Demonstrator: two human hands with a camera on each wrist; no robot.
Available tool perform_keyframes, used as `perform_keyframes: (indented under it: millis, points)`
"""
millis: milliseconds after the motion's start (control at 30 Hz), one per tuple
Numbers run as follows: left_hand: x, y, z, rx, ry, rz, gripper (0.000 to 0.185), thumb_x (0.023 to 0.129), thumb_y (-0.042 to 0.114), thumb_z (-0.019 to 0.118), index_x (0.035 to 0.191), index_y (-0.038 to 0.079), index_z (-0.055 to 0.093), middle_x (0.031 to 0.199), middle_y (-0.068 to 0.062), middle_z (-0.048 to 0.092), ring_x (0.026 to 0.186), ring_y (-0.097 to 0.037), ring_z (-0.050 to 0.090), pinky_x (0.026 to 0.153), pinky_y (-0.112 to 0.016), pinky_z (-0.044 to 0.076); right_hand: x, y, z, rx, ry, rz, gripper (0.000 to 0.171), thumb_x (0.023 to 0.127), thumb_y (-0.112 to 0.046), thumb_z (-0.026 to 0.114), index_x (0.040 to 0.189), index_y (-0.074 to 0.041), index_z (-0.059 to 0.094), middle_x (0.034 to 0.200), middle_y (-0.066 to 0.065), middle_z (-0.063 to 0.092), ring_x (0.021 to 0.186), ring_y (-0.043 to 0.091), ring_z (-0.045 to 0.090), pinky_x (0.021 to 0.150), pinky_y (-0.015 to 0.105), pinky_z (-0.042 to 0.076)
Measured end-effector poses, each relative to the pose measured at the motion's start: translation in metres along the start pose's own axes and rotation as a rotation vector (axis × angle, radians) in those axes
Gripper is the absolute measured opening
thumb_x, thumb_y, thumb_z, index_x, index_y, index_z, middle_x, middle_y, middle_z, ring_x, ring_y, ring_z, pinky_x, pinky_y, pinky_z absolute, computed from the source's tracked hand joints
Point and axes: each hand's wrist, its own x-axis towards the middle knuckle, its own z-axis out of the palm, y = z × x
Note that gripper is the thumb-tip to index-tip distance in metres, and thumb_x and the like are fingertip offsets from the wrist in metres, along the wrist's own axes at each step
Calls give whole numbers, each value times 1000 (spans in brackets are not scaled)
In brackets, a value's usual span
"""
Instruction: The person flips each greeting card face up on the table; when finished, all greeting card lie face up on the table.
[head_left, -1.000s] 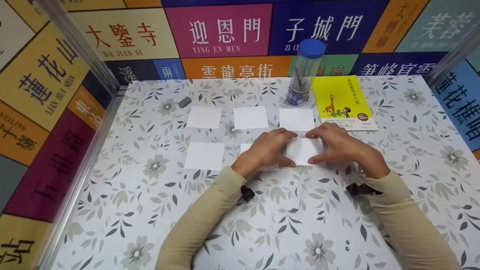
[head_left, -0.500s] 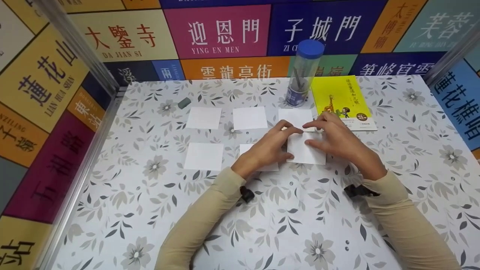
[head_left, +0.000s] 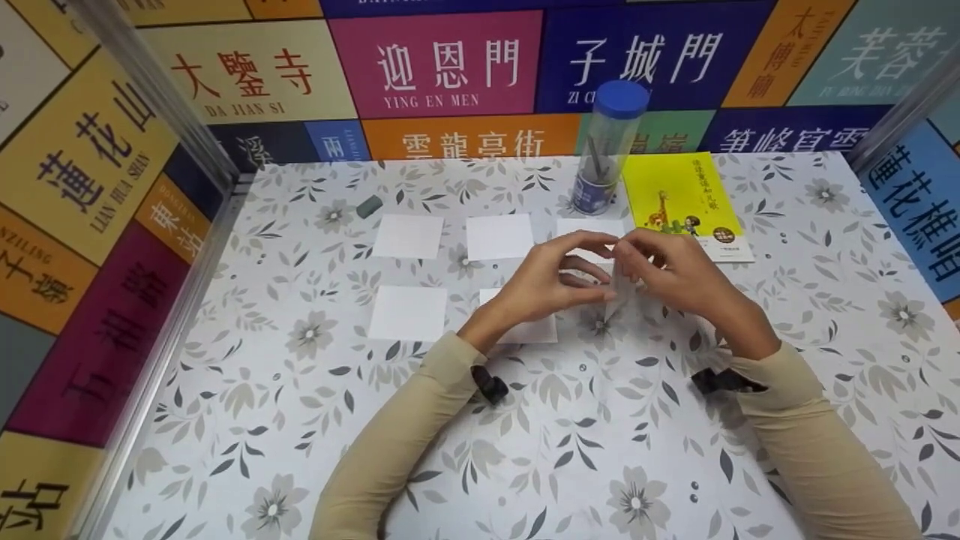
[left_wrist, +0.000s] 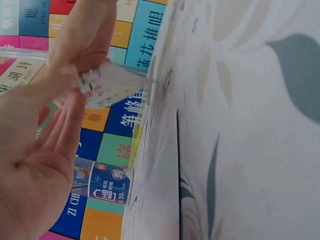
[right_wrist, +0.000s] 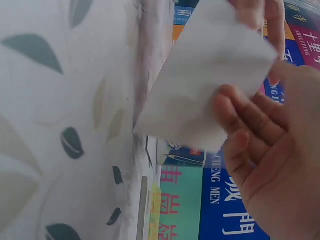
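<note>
A thin square card (head_left: 619, 289) stands on edge between my two hands, just above the table, its lower corner pointing down. Its right side looks plain white in the right wrist view, while a blurred coloured pattern shows on the other side in the left wrist view. My left hand (head_left: 536, 277) holds the card's edge with curved fingers and thumb. Close against it, my right hand (head_left: 679, 270) pinches the card near the top. White square cards lie flat nearby: one (head_left: 525, 334) partly under my left forearm, another (head_left: 590, 227) behind the hands.
Further left lie more white cards (head_left: 409, 313) in two rows. A dark green eraser-like block (head_left: 369, 206) sits behind them. At the back stand a clear blue-capped tube (head_left: 600, 161) with pencils and a yellow book (head_left: 682, 195) lying flat. Printed panels (head_left: 450, 64) wall the table.
The card lay flat under both hands one second ago. Now it is raised off the table and turned on edge, and the fingers of both hands have drawn together at it.
</note>
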Motion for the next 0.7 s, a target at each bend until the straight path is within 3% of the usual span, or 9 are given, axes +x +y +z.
perform_keyframes:
  millis: [100, 167, 300, 400, 500, 600, 700]
  points:
    - [0, 0, -1, -94, -44, -6, 59, 94, 11, 85, 148, 15, 63, 137, -13, 70, 112, -19, 78, 97, -36, 65, -2, -1, -5, 68, 7, -6, 29, 115, -28, 55, 105, -14, 78, 88, 0, 77, 74, 17, 71, 67, 19, 54]
    - [0, -1, -3, -79, -44, 4, 54, 96, 7, 82, 146, 12, 65, 132, -14, 73, 112, -19, 78, 98, -36, 65, -3, -2, -7, 101, -1, -12, 25, 113, -25, 58, 106, -16, 79, 93, 1, 78, 79, 12, 73, 72, 16, 55]
    - [0, -4, -8, 124, 36, 47, 47, 95, 1, 82, 140, 8, 69, 133, -12, 72, 114, -18, 74, 96, -30, 64, -4, -2, -9, 173, -49, -41, 13, 106, -13, 67, 114, -14, 78, 107, 5, 78, 93, 8, 74, 87, 14, 57]
    - [0, -6, -12, 332, 133, 54, 52, 92, 7, 86, 142, 13, 69, 143, -7, 65, 126, -17, 66, 98, -30, 61, -4, 0, -8, 202, -76, -63, 30, 102, -3, 67, 129, -14, 73, 108, 7, 76, 92, 10, 72, 85, 15, 57]
    - [0, -6, -15, 412, 178, 32, 65, 90, 12, 88, 150, 18, 64, 154, -5, 58, 133, -19, 60, 100, -32, 59, -3, 2, -9, 228, -94, -59, 52, 102, 3, 59, 150, -17, 62, 98, 11, 71, 80, 14, 68, 72, 18, 55]
    - [1, -7, -16, 373, 153, 15, 70, 93, 12, 86, 156, 19, 58, 150, -7, 62, 125, -19, 67, 99, -31, 61, -3, 5, -10, 234, -115, -31, 60, 104, 2, 55, 160, -20, 52, 97, 13, 71, 80, 16, 67, 66, 21, 53]
    - [1, -7, -15, 292, 108, -16, 65, 98, 13, 80, 159, 19, 55, 136, -9, 70, 109, -16, 75, 94, -28, 63, -3, 9, -10, 186, -127, 4, 54, 107, -4, 55, 157, -24, 56, 125, 9, 74, 107, 15, 71, 88, 20, 56]
